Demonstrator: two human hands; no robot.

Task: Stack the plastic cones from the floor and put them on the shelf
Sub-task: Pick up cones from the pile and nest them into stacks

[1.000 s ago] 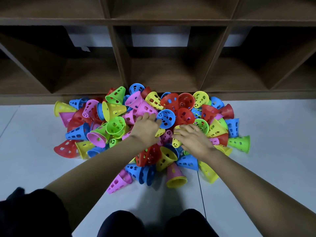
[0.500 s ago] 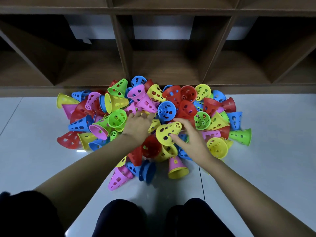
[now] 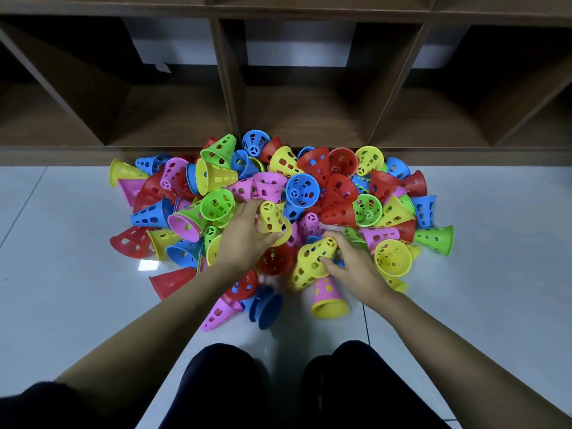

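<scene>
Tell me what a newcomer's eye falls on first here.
First, the heap of bright perforated plastic cones, red, blue, yellow, green and pink, on the pale tiled floor in front of the dark wooden shelf. Then the two bare hands at its near edge: the left hand grips a small yellow plastic cone, and the right hand grips a second yellow plastic cone.

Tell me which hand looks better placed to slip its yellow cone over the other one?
Probably the left hand: its raised yellow cone has its wide mouth facing down, close to the narrow tip of the tilted yellow cone that the right hand grips lower down.
</scene>
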